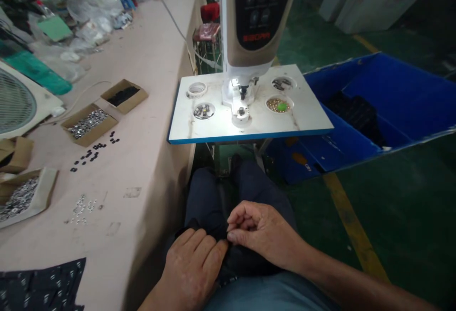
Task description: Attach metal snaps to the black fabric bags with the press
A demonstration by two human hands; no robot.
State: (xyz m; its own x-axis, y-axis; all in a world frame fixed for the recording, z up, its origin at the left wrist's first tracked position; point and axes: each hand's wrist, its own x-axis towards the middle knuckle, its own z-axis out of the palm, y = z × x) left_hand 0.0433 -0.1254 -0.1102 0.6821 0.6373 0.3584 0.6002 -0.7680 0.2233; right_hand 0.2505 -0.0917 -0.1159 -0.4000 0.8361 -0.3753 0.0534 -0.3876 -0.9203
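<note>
My left hand [194, 263] is closed over a piece of black cloth [190, 225] in my lap, and part of the cloth sticks out past its knuckles. Close beside its index fingertip, my right hand [261, 230] is closed in a pinch, thumb against fingers. Whatever lies in that pinch is too small or too dark to make out. Beyond my knees stands a snap-fastening machine [261, 26], its lamp lighting the die [241, 111] on a white worktop [221, 130]. Round wells in the worktop hold small metal parts [280, 106].
On the long table [142, 168] at left are boxes of metal fasteners [89, 123], a box of black pieces [124, 95], loose black parts [94, 152] and patterned dark cloth [42, 285]. A fan [17, 97] stands there too. A blue bin [402, 83] with dark cloth is at right.
</note>
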